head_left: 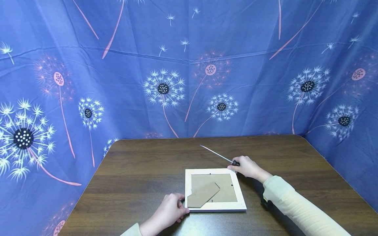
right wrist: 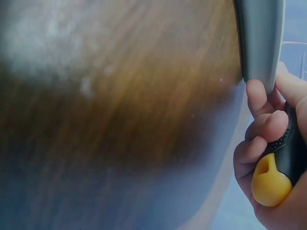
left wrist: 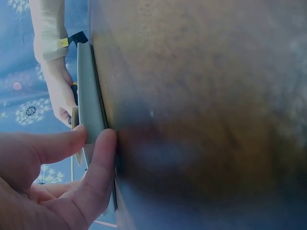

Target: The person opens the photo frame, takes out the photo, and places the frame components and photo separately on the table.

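Observation:
A white picture frame (head_left: pixel 240 193) lies face down, its brown backing board (head_left: pixel 225 182) and angled stand flap (head_left: pixel 202 195) uppermost. At the near left corner, my left hand (head_left: pixel 169 208) pinches the frame's edge between thumb and fingers; the left wrist view shows this grip on the frame side (left wrist: pixel 91 96) closely. My right hand (head_left: pixel 247 167) holds a screwdriver (head_left: pixel 217 154) by its black handle with a yellow end (right wrist: pixel 271 184), the long shaft pointing away to the left. Fingertips of that same hand touch the frame's far right corner.
Small dark tabs (head_left: pixel 232 185) sit along the inner edge of the frame. Beneath everything is a brown wood-grain table (head_left: pixel 133 170). A blue cloth (head_left: pixel 124 91) printed with dandelions hangs behind the table and at its sides.

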The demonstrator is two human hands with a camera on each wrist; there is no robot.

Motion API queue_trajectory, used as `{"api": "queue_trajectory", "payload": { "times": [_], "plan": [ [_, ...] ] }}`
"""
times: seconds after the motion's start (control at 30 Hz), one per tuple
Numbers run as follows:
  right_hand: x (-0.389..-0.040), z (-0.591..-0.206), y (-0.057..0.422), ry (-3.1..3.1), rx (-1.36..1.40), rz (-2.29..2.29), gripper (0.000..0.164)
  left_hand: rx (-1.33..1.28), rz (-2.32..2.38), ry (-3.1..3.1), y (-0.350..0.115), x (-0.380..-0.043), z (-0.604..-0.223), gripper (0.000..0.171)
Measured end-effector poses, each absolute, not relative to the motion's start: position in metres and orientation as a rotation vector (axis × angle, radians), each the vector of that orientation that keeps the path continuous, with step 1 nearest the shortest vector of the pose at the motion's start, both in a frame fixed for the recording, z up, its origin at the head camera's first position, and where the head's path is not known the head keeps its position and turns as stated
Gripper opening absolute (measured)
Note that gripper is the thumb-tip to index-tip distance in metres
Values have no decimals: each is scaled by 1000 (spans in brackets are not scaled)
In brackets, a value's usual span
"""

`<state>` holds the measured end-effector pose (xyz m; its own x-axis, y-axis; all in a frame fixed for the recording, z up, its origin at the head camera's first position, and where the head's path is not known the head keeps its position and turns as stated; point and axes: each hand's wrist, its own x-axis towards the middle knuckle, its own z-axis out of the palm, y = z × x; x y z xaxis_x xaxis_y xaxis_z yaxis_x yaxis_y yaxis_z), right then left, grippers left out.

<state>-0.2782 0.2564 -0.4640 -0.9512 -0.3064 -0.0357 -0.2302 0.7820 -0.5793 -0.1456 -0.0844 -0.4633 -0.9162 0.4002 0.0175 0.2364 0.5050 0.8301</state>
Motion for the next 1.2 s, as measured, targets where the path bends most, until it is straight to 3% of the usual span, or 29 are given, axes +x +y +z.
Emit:
{"api": "queue_trajectory", "payload": {
  "times": [1.2],
  "plan": [
    [-270, -464, 260, 2826, -432, -949, 23, 466, 1458, 2453, -89, -157, -459, 45]
  ]
}}
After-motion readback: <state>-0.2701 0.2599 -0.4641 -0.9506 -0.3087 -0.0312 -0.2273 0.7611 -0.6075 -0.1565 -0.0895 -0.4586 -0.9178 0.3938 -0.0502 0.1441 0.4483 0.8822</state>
